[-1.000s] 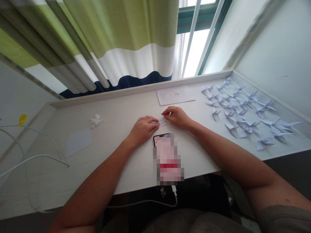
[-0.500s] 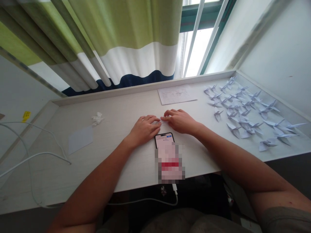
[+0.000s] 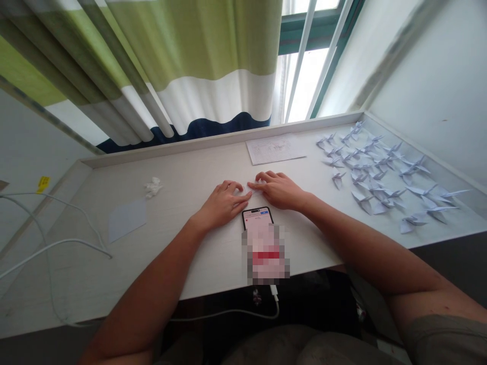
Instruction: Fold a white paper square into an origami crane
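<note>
A small piece of white folded paper (image 3: 246, 191) lies on the table between my two hands, mostly covered by fingers. My left hand (image 3: 224, 204) holds its left side against the tabletop, the thumb stretched along the near edge and the other fingers curled. From the right, my right hand (image 3: 279, 190) presses on the same paper with its index finger and thumb. Just below the hands lies a phone (image 3: 262, 218) with a lit, partly blurred screen. The paper's exact folds are too small to make out.
Several folded paper cranes (image 3: 376, 177) crowd the table's right side. A printed sheet (image 3: 276, 149) lies near the back ledge. On the left are a crumpled tissue (image 3: 152, 187), a blank paper square (image 3: 127, 219) and a loose white cable (image 3: 76, 243). Another cable (image 3: 274, 299) plugs into the phone.
My left fingers have curled back from the thumb, uncovering more of the paper. The right index finger has shifted slightly left. The whole view has moved a little.
</note>
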`<state>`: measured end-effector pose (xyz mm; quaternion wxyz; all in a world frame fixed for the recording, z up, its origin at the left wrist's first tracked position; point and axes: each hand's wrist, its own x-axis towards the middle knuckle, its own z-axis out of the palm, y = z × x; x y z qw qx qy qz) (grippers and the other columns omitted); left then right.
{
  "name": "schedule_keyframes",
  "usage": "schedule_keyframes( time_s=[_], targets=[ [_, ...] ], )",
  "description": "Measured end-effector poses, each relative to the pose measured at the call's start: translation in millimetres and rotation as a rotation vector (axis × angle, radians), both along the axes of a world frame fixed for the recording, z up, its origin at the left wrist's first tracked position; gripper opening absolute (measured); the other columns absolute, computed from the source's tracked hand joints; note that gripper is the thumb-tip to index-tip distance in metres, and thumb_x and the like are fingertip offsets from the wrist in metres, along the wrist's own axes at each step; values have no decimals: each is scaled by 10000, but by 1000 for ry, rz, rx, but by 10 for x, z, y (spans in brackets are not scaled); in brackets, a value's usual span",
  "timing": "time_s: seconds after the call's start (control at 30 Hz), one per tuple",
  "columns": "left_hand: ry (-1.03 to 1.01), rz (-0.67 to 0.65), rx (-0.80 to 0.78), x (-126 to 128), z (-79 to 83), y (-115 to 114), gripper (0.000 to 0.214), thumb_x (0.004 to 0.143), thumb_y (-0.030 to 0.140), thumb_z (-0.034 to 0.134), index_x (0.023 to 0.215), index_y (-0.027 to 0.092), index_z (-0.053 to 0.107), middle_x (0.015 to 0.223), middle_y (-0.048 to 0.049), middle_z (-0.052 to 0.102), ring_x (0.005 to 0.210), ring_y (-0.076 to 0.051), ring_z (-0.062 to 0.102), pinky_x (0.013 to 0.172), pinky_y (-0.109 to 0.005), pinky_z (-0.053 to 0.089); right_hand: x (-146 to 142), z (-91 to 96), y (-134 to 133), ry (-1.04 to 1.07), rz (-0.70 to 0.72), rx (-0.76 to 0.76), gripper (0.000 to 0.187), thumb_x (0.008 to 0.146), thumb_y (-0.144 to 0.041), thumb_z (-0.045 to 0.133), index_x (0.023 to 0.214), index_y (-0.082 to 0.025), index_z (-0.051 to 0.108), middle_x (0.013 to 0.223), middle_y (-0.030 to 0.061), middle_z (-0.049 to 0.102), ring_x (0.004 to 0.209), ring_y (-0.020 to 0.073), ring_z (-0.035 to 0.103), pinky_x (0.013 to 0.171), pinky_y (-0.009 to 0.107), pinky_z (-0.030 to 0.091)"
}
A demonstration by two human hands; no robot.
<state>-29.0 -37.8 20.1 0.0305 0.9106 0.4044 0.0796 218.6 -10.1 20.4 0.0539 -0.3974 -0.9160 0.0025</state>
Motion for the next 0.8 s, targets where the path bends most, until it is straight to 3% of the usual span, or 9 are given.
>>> schedule_keyframes(
  time_s=[0.13, 0.27, 0.33, 0.53, 0.67, 0.8],
  targets=[
    [7, 9, -16, -21, 0, 6, 386, 1090, 430, 489, 1381, 328, 723, 1363, -108, 649, 1266, -323, 513, 1050, -500, 455, 24, -13, 47, 40, 28, 10, 581, 1024, -151, 452, 1584, -283, 532, 1411, 132, 658, 1182, 313, 594, 927, 423, 456],
    [10, 20, -2, -5, 17, -5, 367, 1080, 426, 513, 1361, 347, 735, 1350, -100, 668, 1279, -327, 514, 1065, -504, 447, 61, -21, 84, 146, 8, -16, 866, 957, -95, 443, 1745, -245, 116, 1279, 124, 722, 1049, 282, 611, 886, 402, 481],
    [10, 22, -2, 2, 23, -12, 373, 1082, 422, 506, 1369, 343, 731, 1353, -105, 668, 1282, -332, 510, 1069, -512, 443, 79, -28, 83, 162, 20, -32, 910, 946, -80, 440, 1749, -263, 55, 1247, 120, 726, 1021, 281, 610, 882, 408, 494],
    [32, 31, -32, 10, 28, -26, 400, 1090, 421, 470, 1393, 319, 710, 1376, -117, 643, 1287, -338, 495, 1077, -521, 433, 124, -99, 77, 86, 109, -41, 608, 1029, -154, 456, 1582, -390, 548, 1449, 129, 613, 1225, 342, 559, 1021, 509, 483],
    [28, 33, -48, 23, 30, -42, 402, 1095, 408, 454, 1391, 302, 705, 1387, -123, 627, 1292, -328, 489, 1085, -507, 431, 107, -130, 92, 143, 41, -129, 530, 1066, -215, 447, 1524, -426, 611, 1453, 108, 605, 1287, 351, 536, 1104, 556, 434],
    [37, 49, -58, 29, 41, -51, 421, 1097, 407, 450, 1436, 307, 678, 1384, -126, 626, 1295, -327, 491, 1090, -506, 433, 69, -101, 117, 187, -14, -186, 571, 1040, -189, 448, 1559, -386, 580, 1502, 101, 587, 1360, 359, 502, 1159, 570, 379]
  ],
)
